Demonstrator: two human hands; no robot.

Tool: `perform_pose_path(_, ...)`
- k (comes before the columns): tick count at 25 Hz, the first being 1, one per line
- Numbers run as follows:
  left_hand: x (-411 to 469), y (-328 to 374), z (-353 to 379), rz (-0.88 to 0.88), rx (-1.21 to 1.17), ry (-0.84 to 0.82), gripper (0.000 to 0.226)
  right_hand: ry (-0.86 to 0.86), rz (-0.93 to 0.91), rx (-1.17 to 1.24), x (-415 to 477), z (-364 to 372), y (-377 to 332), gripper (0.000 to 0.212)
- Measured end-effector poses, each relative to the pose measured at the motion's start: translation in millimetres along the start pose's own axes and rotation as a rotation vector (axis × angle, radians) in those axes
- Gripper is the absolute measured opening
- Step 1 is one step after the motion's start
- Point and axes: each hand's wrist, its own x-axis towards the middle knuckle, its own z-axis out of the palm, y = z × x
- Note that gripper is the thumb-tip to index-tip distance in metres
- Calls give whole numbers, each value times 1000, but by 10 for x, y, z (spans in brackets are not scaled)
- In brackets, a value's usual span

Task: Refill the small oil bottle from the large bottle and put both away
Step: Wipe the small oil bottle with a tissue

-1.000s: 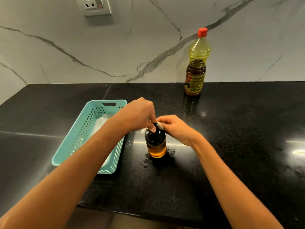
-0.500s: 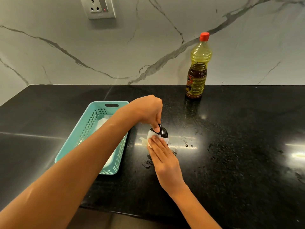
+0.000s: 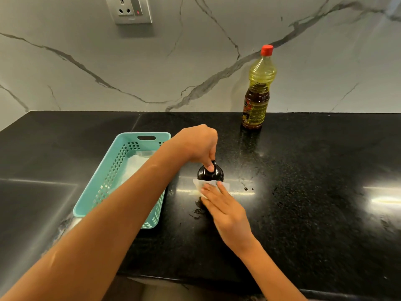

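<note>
The small oil bottle (image 3: 210, 173) with a black top stands mid-counter; only its dark cap shows. My left hand (image 3: 197, 145) pinches the spout on top of it from above. My right hand (image 3: 224, 208) lies with straight fingers against the bottle's near side, pressing a white tissue (image 3: 198, 184) onto it. The bottle's amber lower part is hidden behind that hand and tissue. The large oil bottle (image 3: 258, 90), yellow oil and red cap on, stands upright at the back against the wall, to the right.
A teal perforated basket (image 3: 104, 183) with white paper inside sits left of the small bottle, under my left forearm. Small oil drops and smears (image 3: 248, 189) mark the black counter (image 3: 325, 192) beside the bottle. A wall socket (image 3: 130, 9) is high on the marble backsplash.
My right hand left the bottle's top and came round to its near side, now pressing the tissue flat against it. My left hand keeps its pinch on the spout.
</note>
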Motion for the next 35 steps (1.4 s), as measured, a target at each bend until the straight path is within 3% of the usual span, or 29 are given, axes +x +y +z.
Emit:
perform_pose_path(3, -138, -102, 205, -11, -161, 133, 35, 52, 309, 118, -176, -127, 138, 25)
perform_pose_path(5, -281, -81, 529, -54, -438, 364, 42, 62, 527, 214, -213, -209, 208, 38)
perform_pose_path(7, -387, 9, 927, -129, -812, 542, 63, 119, 724, 322, -222, -296, 237, 38)
perform_pose_path(9, -377, 83, 1285, -204, -1060, 536, 86, 144, 875, 386, -234, -364, 229, 38)
perform_pose_path(11, -293, 142, 1537, -245, -1149, 503, 88, 147, 960, 407, -265, -424, 199, 38)
perform_pose_path(18, -48, 278, 1724, -428, -1198, 679, 54, 82, 980, 351, -335, -576, 111, 26)
perform_pose_path(22, -106, 266, 1561, -405, -1166, 706, 45, 156, 1145, 439, -291, -646, 120, 21)
perform_pose_path(28, -269, 282, 541, -128, -1114, 789, 41, 423, 1284, 790, 134, -789, 66, 28)
perform_pose_path(32, -417, 342, -219, 22, -1090, 842, 33, 597, 1253, 947, 716, -1026, -92, 20)
perform_pose_path(35, -484, 414, -578, 35, -1080, 865, 28, 685, 1173, 1084, 1194, -1215, -232, 13)
